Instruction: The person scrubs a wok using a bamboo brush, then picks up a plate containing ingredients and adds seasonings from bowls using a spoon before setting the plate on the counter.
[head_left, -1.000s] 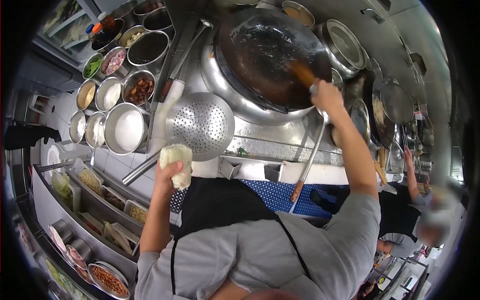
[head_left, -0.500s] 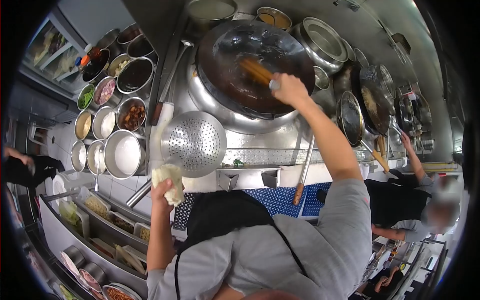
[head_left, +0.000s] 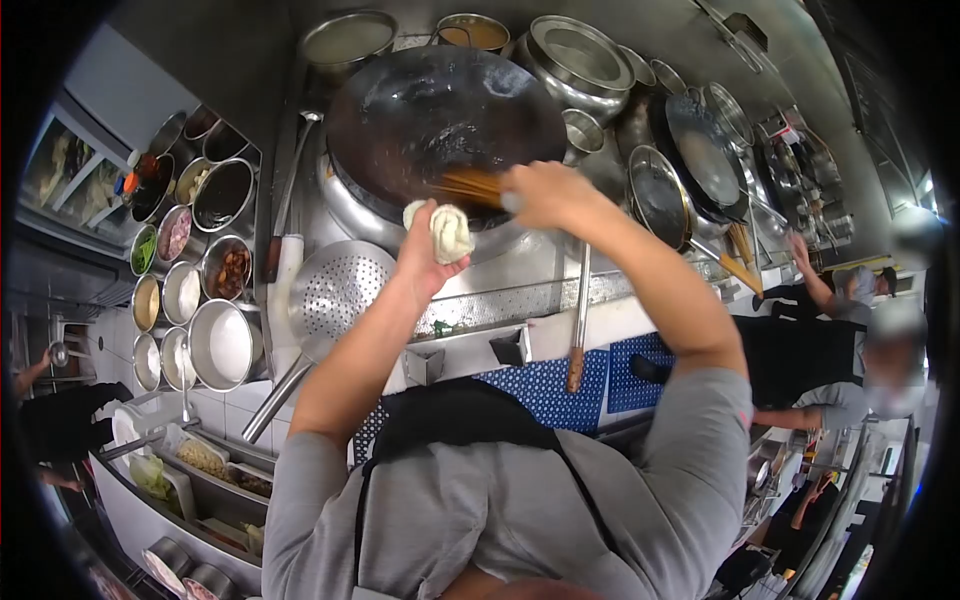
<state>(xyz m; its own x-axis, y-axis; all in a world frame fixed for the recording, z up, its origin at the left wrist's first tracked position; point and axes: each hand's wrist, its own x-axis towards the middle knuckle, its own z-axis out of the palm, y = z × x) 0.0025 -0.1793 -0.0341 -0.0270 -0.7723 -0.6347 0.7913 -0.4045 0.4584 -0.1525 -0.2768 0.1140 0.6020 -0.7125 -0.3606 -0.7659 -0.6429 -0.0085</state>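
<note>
My left hand [head_left: 422,258] grips a folded pale cloth [head_left: 452,236] at the near rim of a large dark wok [head_left: 400,110]. My right hand [head_left: 548,195] is closed on a bamboo wok brush [head_left: 468,187]. The brush, smeared by motion, is over the near right part of the wok, its bristles pointing left. Wet, shiny patches show on the wok's inner surface. A perforated strainer [head_left: 340,290] lies below and left of the wok, partly behind my left forearm.
Steel pots of ingredients, including a white-filled pot [head_left: 222,345], stand at left. A long-handled ladle [head_left: 290,190] lies beside the wok, and a wooden-handled tool [head_left: 577,340] rests on the front edge. More pans [head_left: 660,205] and a co-worker [head_left: 800,350] are at right.
My left hand has moved up and right with the cloth, from beside the strainer to the wok's rim. My right hand has swept the brush down and left toward the near side.
</note>
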